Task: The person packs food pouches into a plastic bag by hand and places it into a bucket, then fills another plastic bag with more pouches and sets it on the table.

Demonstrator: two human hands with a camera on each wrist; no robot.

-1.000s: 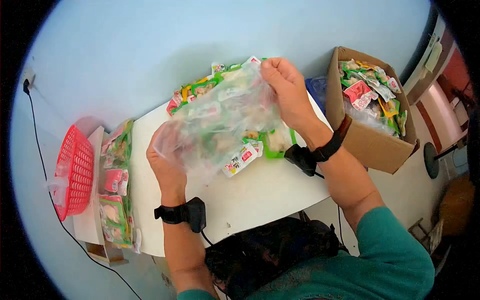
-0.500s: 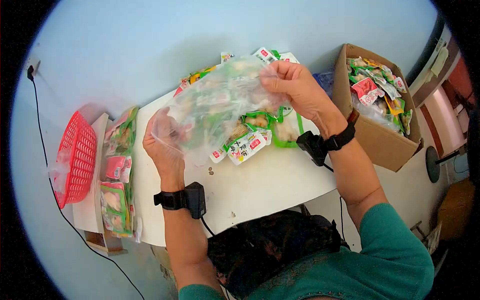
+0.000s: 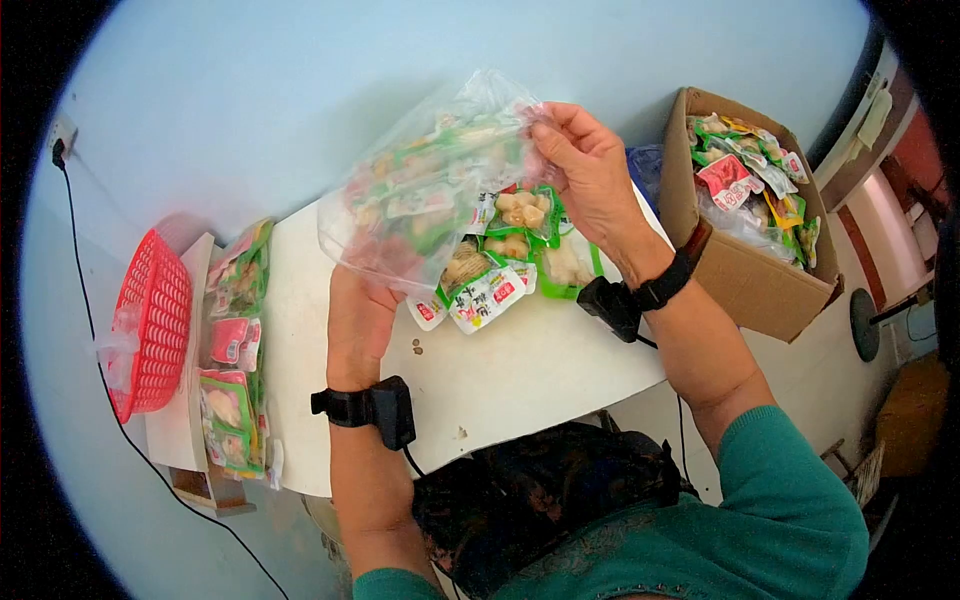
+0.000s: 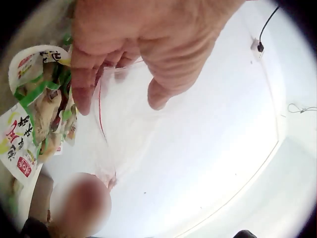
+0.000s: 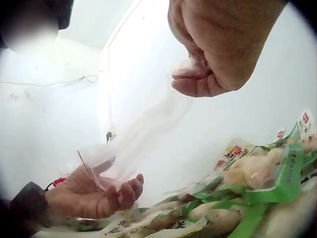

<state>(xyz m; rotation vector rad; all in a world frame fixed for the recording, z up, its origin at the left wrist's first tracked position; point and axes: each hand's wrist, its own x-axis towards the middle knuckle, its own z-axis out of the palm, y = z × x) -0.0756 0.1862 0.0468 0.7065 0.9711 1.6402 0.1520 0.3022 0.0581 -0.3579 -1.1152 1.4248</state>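
Blue wall, white surface. The right hand pinches a clear bag over food packs; the left hand, fingers loose, touches its left end. Likely it's being opened; next, pull it wide.

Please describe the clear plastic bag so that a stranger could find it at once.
Start from the white table in the head view. Above it, the right hand pinches one end of the clear plastic bag, with the left hand at its other end. Unlike the printed packets heaped on the table, it is thin and see-through.
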